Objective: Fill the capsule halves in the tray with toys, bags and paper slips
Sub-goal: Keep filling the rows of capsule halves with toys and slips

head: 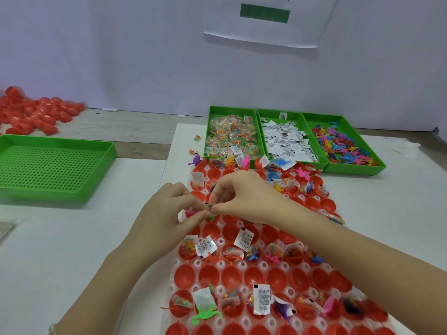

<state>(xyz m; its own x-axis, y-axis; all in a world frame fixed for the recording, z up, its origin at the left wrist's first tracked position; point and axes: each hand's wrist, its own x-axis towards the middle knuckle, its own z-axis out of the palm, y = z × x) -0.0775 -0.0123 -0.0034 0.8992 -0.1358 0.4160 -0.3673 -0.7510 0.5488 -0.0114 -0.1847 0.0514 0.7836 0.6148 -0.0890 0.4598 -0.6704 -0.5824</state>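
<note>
Fingers of both hands [208, 204] pinched on a small, half-hidden item [210, 207], identity unclear.

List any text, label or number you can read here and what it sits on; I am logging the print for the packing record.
No text can be read.
Paper slips in the middle green bin: dark print, too small.
Slip in the capsule tray: blurred print and a black square.
White sheet on the wall: a green bar, no letters; dark marks at its top are cut off.
</note>
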